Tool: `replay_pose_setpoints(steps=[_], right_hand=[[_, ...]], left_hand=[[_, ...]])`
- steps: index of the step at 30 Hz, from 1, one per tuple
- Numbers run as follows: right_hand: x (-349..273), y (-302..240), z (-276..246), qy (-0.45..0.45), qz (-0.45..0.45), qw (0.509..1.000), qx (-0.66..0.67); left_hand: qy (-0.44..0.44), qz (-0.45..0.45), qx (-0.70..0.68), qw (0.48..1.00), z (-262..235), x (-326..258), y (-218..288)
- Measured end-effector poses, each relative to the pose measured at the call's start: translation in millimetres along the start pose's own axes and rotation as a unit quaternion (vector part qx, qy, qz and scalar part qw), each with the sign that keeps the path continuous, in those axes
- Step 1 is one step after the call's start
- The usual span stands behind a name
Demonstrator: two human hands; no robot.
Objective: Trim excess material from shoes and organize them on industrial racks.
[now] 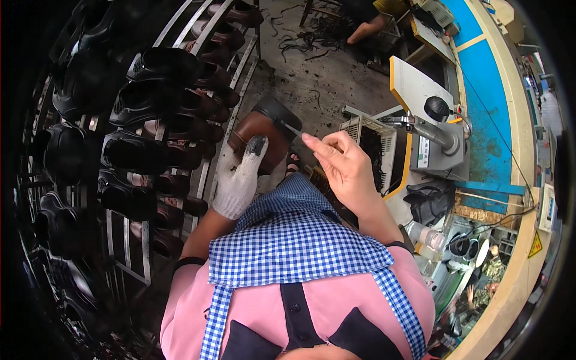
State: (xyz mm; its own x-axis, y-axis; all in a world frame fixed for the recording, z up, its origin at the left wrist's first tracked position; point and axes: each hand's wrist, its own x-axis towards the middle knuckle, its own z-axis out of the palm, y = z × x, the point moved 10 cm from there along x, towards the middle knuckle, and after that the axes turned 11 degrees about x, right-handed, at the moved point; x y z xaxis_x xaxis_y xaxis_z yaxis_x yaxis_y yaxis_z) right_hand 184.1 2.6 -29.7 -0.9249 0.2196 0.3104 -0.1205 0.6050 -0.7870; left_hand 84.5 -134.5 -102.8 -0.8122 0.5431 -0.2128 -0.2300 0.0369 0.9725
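The brown shoe (273, 141) you are working on is just off the middle of the view, toward 11 o'clock, with its thick dark sole (277, 110) turned toward 1 o'clock. Your left hand (235, 183), in a pale knit glove, grips the shoe from its 7 o'clock side, the blackened thumb laid along the brown upper. Your right hand (345, 165), bare, pinches a slim tool (291, 128) between thumb and fingers at the shoe's 3 o'clock; the tool points toward 10 o'clock, and its tip appears to meet the sole edge, though the contact is too small to confirm.

From the shoe, your blue checked apron (294, 240) spreads at 6 o'clock over a pink shirt (252, 306). A metal rack (146, 252) fills 8 to 11 o'clock, carrying rows of black shoes (162, 65) and brown shoes (222, 33). At 1 o'clock, dark scraps (312, 41) litter the grey floor (270, 66). A pale slotted crate (390, 156) sits at 3 o'clock, just beyond your right hand. Past it, a white bench (420, 84) with a yellow edge stands beside a grey machine (441, 138). A clear container (427, 235) lies at 4 o'clock.
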Motion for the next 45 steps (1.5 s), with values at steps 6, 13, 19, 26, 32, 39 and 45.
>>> replay_pose_setpoints(steps=[6,13,19,26,32,39,45], right_hand=[[-2,-15,1,0.017,-0.034,0.993,-0.109],[0,-24,6,0.015,-0.057,0.990,-0.129],[0,-23,12,0.018,-0.054,0.993,-0.099],[25,7,8,0.116,-0.029,0.986,-0.119],[31,2,3,0.078,-0.040,0.996,-0.011],[42,8,12,0.048,-0.099,0.989,-0.099],[-22,139,57,-0.104,0.273,0.887,0.357]], left_hand=[[0.009,0.067,0.064,0.996,6,1,9],[0.019,0.114,0.064,0.991,4,3,10],[0.023,0.120,0.076,0.990,4,4,14],[0.011,0.167,0.094,0.981,18,-16,15],[-0.068,0.098,0.052,0.991,23,-3,9],[-0.068,0.166,0.167,0.970,27,-4,24],[-0.185,0.345,0.564,0.728,67,-27,9]])
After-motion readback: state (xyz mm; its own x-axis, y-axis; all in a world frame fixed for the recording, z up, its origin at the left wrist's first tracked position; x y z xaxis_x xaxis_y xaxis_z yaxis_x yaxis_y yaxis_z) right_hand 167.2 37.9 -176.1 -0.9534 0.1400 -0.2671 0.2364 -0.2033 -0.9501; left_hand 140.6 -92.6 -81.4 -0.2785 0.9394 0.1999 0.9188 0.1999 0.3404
